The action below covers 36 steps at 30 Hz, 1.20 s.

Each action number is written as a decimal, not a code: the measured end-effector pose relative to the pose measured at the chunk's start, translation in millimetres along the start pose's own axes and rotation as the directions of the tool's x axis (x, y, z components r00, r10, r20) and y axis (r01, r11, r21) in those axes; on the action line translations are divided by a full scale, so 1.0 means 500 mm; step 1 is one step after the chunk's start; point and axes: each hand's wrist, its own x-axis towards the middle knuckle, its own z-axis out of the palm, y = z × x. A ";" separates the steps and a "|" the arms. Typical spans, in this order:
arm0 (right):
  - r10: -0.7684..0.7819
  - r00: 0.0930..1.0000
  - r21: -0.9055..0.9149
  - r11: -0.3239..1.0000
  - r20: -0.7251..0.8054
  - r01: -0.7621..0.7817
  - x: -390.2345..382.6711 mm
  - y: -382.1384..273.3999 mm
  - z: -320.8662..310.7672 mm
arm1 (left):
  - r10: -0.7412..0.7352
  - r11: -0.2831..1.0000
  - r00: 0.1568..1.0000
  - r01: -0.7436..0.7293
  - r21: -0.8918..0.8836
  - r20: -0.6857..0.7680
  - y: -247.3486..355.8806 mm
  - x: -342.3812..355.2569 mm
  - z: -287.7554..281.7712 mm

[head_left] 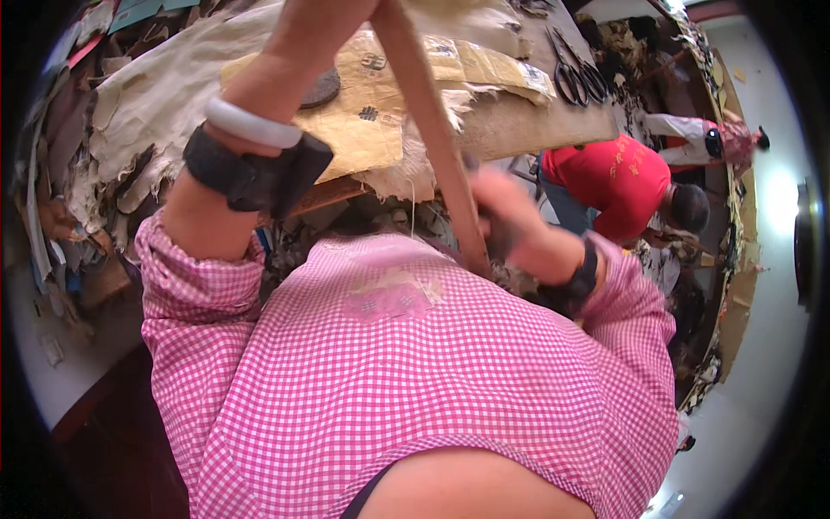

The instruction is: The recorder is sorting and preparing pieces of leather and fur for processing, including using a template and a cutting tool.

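Note:
My left hand (333, 16) is raised to the top edge of the head view, which cuts off its fingers. From it a long flat brown strip (424, 112), perhaps leather, runs straight and slanting down toward my body. Close by the strip's lower part is my right hand (514, 208), smeared by motion. Its fingers look curled around something dark that I cannot make out. Beneath the raised arm, a yellow printed sheet (359, 130) lies over pale hides (181, 73) on the work surface. A dark round piece (321, 89) rests on that sheet.
Black-handled scissors (577, 78) lie at the far right of the work surface. To the right a person in a red shirt (605, 177) bends over, and another person (705, 138) stands farther off. Leather scraps (65, 216) hang at the left.

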 end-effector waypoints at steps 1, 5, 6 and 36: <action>-0.075 0.993 0.162 0.985 0.093 0.059 0.039 -0.043 -0.006 | 0.061 0.998 0.998 -0.061 -0.002 0.016 0.008 0.008 0.034; -0.684 0.716 0.030 0.720 -0.142 0.694 0.064 -0.195 0.070 | 0.133 0.989 0.985 -0.124 -0.078 0.114 0.060 0.014 0.081; -0.770 0.633 -0.042 0.637 -0.076 0.770 0.081 -0.198 0.037 | 0.129 0.991 0.988 -0.125 -0.043 0.089 0.057 0.027 0.078; -0.123 0.980 0.196 0.976 0.154 0.092 0.061 -0.039 -0.014 | 0.093 0.988 0.996 -0.090 0.129 -0.015 0.008 -0.001 0.026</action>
